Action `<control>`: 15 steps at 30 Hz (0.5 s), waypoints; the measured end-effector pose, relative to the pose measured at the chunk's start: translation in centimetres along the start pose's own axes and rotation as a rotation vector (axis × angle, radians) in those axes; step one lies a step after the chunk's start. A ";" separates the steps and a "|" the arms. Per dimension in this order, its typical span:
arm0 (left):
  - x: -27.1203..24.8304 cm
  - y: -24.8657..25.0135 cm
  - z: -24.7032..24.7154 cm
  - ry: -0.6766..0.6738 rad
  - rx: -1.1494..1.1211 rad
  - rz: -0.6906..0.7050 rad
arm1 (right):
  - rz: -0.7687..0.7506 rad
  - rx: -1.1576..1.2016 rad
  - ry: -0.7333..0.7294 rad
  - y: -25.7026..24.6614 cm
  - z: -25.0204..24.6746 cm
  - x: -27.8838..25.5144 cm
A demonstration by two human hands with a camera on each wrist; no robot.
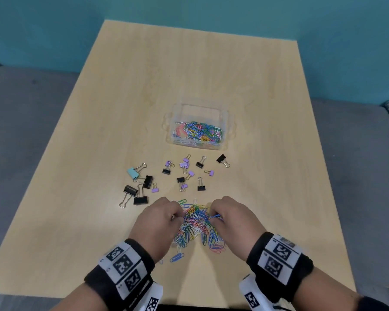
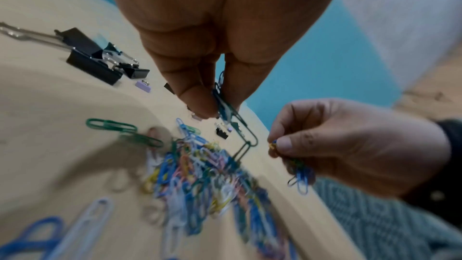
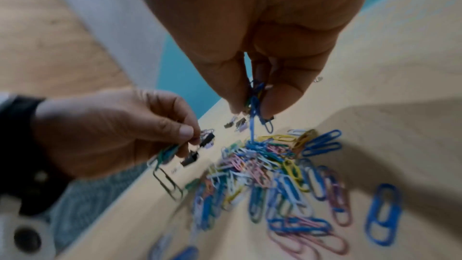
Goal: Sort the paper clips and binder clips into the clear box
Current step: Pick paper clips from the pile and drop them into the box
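A heap of coloured paper clips (image 1: 195,223) lies on the wooden table near its front edge, between my two hands. My left hand (image 1: 164,218) pinches a few green and blue paper clips (image 2: 222,102) just above the heap. My right hand (image 1: 225,217) pinches a small bunch of blue paper clips (image 3: 257,102), one dangling down to the heap (image 3: 265,163). Black, purple and one teal binder clips (image 1: 180,173) are scattered beyond the heap. The clear box (image 1: 225,115) stands farther back with many paper clips in it.
The wooden table (image 1: 211,70) stretches far behind the box. A few stray paper clips (image 1: 176,258) lie by my left wrist. Large black binder clips (image 1: 139,194) sit left of the heap. Grey seating and a teal wall surround the table.
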State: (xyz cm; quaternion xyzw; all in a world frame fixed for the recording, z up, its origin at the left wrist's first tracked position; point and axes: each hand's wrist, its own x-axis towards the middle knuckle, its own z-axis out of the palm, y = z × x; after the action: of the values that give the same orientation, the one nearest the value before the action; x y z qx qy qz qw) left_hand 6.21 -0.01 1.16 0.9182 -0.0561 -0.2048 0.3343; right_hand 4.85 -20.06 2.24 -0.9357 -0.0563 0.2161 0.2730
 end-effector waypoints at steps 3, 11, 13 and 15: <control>1.0 0.7 -1.4 0.012 -0.175 -0.053 | 0.068 0.258 0.033 0.5 -1.1 0.7; 10.5 4.4 -6.4 0.139 -0.405 -0.073 | 0.114 0.575 0.166 0.2 -7.4 8.7; 13.7 5.2 -7.4 0.200 -0.435 -0.078 | 0.115 0.518 0.224 0.4 -9.0 11.6; 16.3 6.0 -8.0 0.248 -0.439 -0.072 | 0.118 0.436 0.277 0.3 -10.2 14.1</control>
State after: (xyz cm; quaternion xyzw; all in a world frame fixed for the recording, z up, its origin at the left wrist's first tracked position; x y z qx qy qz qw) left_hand 24.59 -3.82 5.05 0.8433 0.0639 -0.1097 0.5223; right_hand 22.02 -22.10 4.57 -0.8771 0.0844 0.1084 0.4602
